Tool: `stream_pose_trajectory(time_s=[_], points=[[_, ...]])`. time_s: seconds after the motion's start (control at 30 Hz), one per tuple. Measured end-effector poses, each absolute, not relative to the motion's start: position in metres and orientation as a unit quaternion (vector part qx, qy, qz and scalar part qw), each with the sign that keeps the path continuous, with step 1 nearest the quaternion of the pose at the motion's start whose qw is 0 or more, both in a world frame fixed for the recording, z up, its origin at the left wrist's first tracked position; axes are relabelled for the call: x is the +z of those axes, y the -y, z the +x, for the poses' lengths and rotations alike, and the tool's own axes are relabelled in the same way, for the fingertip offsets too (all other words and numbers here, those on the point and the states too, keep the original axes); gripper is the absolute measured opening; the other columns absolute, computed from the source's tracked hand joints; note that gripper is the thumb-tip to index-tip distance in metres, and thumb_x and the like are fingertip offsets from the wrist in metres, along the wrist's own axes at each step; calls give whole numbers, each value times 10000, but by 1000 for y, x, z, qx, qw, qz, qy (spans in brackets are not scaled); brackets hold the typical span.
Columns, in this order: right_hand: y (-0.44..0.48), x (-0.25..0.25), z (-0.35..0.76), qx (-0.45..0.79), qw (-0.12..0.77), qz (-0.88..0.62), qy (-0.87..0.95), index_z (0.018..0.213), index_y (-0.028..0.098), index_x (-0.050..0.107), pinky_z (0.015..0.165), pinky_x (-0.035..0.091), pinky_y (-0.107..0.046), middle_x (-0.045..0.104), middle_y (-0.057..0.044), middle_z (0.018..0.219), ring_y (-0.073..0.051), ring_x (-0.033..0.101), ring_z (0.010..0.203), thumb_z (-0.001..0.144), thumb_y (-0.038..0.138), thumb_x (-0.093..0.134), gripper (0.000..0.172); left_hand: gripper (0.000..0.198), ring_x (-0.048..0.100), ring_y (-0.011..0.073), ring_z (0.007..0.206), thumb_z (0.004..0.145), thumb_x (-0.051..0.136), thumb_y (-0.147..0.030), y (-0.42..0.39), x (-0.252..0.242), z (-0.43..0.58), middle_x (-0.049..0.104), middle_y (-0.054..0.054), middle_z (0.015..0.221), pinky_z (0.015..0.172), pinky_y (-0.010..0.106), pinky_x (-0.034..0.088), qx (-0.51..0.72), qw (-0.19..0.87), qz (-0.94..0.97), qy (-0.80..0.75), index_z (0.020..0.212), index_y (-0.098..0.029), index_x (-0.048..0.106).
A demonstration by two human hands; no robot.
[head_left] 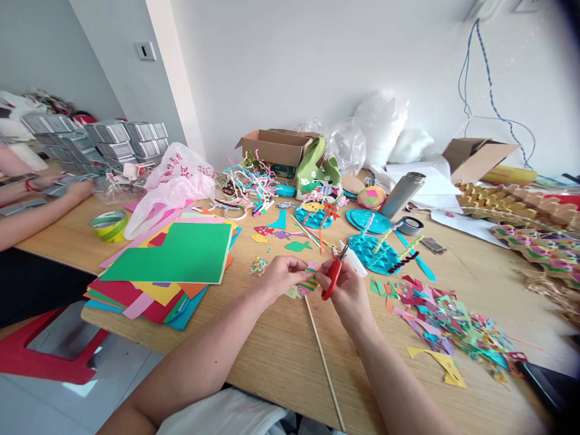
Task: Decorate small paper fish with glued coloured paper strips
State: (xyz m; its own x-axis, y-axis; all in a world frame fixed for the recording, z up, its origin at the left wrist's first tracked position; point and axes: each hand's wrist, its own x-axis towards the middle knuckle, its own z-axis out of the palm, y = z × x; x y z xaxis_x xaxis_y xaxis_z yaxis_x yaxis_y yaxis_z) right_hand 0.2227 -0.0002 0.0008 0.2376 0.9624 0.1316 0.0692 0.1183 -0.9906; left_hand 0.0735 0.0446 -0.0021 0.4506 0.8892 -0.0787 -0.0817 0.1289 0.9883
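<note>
Near the table's middle, my left hand (285, 275) pinches a small striped paper fish (309, 283) in pink, green and yellow. My right hand (347, 287) is closed around red-handled scissors (333, 279), blades pointing up and away, and its fingertips also touch the fish's right side. A thin wooden stick (322, 356) lies below the hands, its upper end near the fish. Just beyond are a green paper fish (298, 246), a yellow one (260, 238) and a white glue bottle (356, 260).
Coloured paper sheets (181, 254) are stacked at left, beside green-yellow tape (109, 226). Paper scraps (453, 326) spread at right. Behind stand a metal flask (403, 194) and cardboard box (274, 146). Another person's hands (77, 188) are at far left.
</note>
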Motion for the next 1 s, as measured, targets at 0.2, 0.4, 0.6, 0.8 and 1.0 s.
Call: stream_pose_trajectory(time_s=[0.2,0.4,0.6,0.8,1.0], points=[[1,5,222,399,583,-542,455,769,210,569,499,426,-259,600,10,701,-149,534,607,597,339,797,314,351,648,170,688,569,810,-376,-43,4,71,687,63,787,668,299,517,354,694,519,-351,778,-119,695],[1,7,221,417,588,-535,440,755,210,570,493,420,-250,595,13,694,-143,519,606,575,336,809,325,296,635,163,663,576,795,-328,-43,7,70,671,53,730,647,300,518,368,686,507,-369,736,-119,661],[3,10,220,418,588,-534,441,750,206,585,517,419,-253,590,11,708,-137,512,611,591,361,812,318,210,587,114,617,616,748,-285,-47,4,72,635,25,677,604,234,454,389,655,520,-388,699,-118,653],[1,8,219,430,582,-532,440,737,212,584,544,442,-270,593,6,718,-159,546,643,508,375,861,394,207,545,91,568,594,754,-283,-46,6,71,594,-3,642,569,218,449,396,656,512,-387,678,-124,651],[1,9,220,435,590,-535,419,766,209,582,463,382,-241,554,23,658,-134,493,568,541,387,829,378,279,615,138,590,628,728,-358,-46,9,69,660,48,727,610,284,508,369,713,479,-356,749,-113,671]])
